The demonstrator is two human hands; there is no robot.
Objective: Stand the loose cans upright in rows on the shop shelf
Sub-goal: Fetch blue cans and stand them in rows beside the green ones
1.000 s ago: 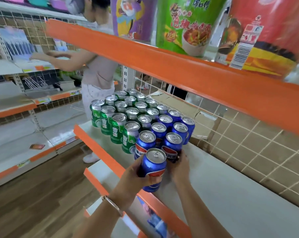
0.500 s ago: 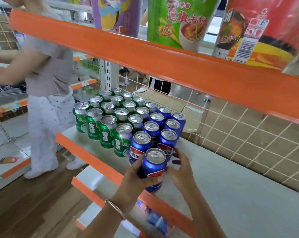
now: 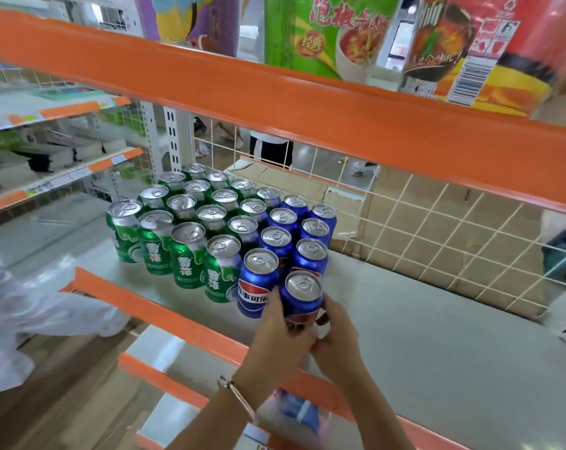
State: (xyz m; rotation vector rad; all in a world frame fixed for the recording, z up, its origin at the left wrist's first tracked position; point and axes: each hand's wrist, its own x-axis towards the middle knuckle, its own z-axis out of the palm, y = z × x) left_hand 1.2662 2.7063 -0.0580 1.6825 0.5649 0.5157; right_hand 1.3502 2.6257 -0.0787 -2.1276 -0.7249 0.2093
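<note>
A person in white clothing is standing at the far left, blurred, just off the shelf end. Green cans are standing in rows on the left part of the shelf, with the blue cans touching them on the right. Overhead, the orange lip of the upper shelf is crossing the whole view and carrying large noodle tubs, limiting headroom above the rows. A wire grid is closing off the back.

The orange front edge is running diagonally just ahead of the front cans. Open shelf surface is extending rightward from the blue cans to the grid.

The held blue can is sitting at the front right corner of the block, just beside the front blue can. It is standing upright, long axis vertical, lid and tab facing up. Whether its base is touching the shelf cannot be told. The left hand, with a bracelet on its wrist, is curling round the can's left side. The right hand is curling round its lower right side.
</note>
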